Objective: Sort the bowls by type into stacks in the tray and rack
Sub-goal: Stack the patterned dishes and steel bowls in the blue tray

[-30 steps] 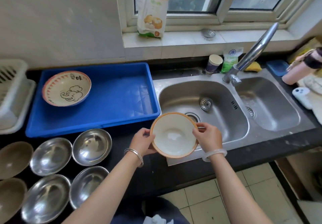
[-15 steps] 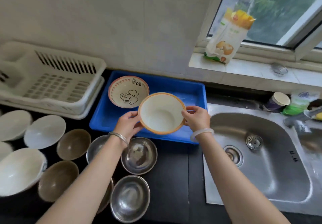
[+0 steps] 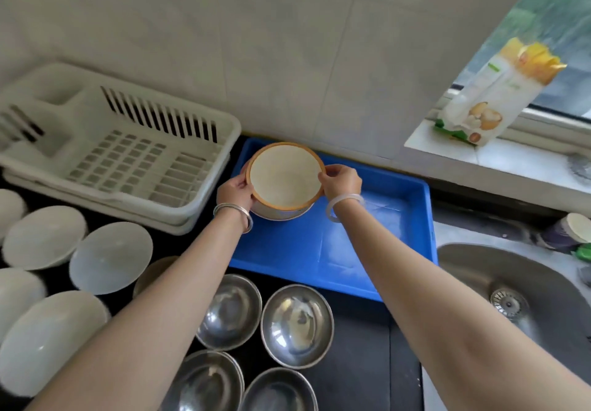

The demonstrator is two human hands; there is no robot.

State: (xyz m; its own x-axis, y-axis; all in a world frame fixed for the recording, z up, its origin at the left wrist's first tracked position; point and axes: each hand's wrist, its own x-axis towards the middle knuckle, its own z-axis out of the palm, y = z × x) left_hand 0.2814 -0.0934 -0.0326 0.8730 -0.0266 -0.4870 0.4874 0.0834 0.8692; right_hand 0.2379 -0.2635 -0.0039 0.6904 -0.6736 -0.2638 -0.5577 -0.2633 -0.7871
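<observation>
Head view: orange-rimmed bowl [image 3: 285,176] held level over the far left corner of the blue tray [image 3: 377,250], directly above a second bowl [image 3: 281,214] of which only the lower edge shows beneath it. Our left hand [image 3: 235,193] pinches the rim on one side, our right hand [image 3: 342,183] on the other, fingers curled closed on the edge, thumbs hidden from us. We judge this is the nesting step: same type going onto same type. To do it well we keep the bowl level, centre it over the one below, lower until it seats, then release both sides together so it does not rock or slide toward the tray wall. White rack [image 3: 128,155] sits just left of the tray, nothing in it that we can see. Steel bowls [image 3: 297,326] wait on the dark counter [image 3: 361,362] near us, pale bowls [image 3: 110,257] upturned at far left, sink [image 3: 511,298] to the right.
</observation>
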